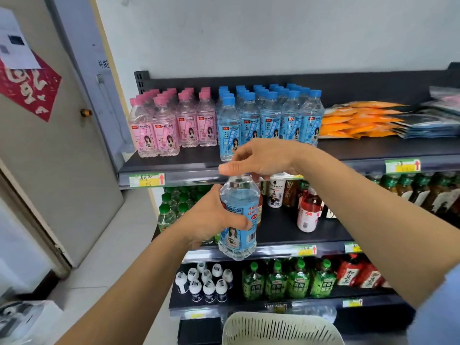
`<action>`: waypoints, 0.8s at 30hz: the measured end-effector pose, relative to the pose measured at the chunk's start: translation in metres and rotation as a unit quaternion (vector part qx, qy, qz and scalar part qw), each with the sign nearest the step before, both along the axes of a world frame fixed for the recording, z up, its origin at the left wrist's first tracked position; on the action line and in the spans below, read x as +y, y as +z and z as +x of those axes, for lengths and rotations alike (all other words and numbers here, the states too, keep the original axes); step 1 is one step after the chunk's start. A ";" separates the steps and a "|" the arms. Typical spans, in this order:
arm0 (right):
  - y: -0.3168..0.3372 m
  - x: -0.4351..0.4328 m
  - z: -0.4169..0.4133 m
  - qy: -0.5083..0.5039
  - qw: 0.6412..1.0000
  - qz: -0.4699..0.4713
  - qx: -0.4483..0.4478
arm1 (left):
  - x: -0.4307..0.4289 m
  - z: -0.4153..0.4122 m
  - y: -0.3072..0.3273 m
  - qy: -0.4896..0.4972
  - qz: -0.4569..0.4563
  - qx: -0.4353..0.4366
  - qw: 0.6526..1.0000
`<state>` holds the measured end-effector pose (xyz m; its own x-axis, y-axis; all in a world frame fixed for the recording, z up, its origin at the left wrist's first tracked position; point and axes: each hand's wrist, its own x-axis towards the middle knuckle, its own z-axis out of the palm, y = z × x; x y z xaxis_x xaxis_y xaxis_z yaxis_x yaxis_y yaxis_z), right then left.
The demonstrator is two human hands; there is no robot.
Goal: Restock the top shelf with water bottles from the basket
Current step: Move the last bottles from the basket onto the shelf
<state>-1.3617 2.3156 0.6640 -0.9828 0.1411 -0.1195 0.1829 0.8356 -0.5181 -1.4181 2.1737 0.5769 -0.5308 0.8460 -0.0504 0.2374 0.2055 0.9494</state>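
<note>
A pale slotted basket (278, 319) sits at the foot of a shop's drinks rack as a person holds a blue-labelled water bottle (240, 195) in front of the shelves. The left hand (211, 217) wraps its fingers round the bottle's middle; the right hand (261, 158) curls over its top, hiding the cap. The bottle is roughly upright in the air, just below the front edge of the top shelf (199, 168), where blue-capped bottles (271, 115) stand in rows between pink-capped bottles (171, 123) and orange packets (356, 120).

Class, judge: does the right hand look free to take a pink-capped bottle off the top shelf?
Probably not yet: the right hand grips the top of the blue-labelled bottle that the left hand holds; the path itself looks open.
</note>
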 end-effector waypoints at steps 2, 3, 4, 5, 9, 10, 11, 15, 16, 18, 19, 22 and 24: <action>0.000 -0.003 0.006 -0.007 0.997 0.060 -0.040 | 0.002 0.003 -0.006 0.014 -0.025 0.001 1.000; 0.000 -0.004 0.008 -0.014 0.994 0.094 -0.050 | 0.003 0.004 -0.010 0.015 -0.037 0.007 0.999; 0.000 -0.006 0.010 -0.023 0.991 0.118 -0.051 | 0.005 0.007 -0.013 0.014 -0.048 0.019 0.999; 0.001 -0.007 0.012 -0.031 0.990 0.127 -0.049 | 0.006 0.009 -0.015 0.015 -0.057 0.032 0.998; 0.008 -0.004 0.016 -0.051 0.994 0.093 -0.006 | 0.009 0.014 -0.011 0.027 -0.040 0.015 0.999; 0.011 -0.002 0.017 -0.053 0.996 0.071 0.004 | 0.009 0.011 -0.008 0.013 -0.032 -0.009 0.999; 0.016 0.001 0.018 -0.052 0.997 0.049 0.012 | 0.008 0.009 -0.004 -0.007 -0.028 -0.032 0.999; 0.029 0.015 0.021 -0.065 0.997 -0.018 0.047 | 0.010 0.002 0.010 -0.031 -0.002 -0.060 0.998; 0.030 0.018 0.021 -0.077 0.994 -0.041 0.064 | 0.013 0.001 0.012 -0.022 0.009 -0.052 0.998; 0.028 0.024 0.020 -0.095 0.987 -0.077 0.105 | 0.019 0.000 0.018 0.002 0.031 -0.038 0.999; 0.026 0.028 0.019 -0.104 0.983 -0.089 0.122 | 0.022 0.001 0.021 0.013 0.043 -0.035 0.998; 0.018 0.036 0.020 -0.111 0.982 -0.128 0.088 | 0.031 0.000 0.029 0.054 0.077 -0.035 0.995; 0.012 0.040 0.020 -0.098 0.977 -0.186 0.037 | 0.038 0.000 0.032 0.083 0.094 -0.032 0.992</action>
<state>-1.3414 2.3551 0.6756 -0.9488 0.2887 -0.1280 0.2716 0.5391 -0.7973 -1.4185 2.2120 0.6093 -0.6650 0.7443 0.0614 0.1525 0.0548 0.9868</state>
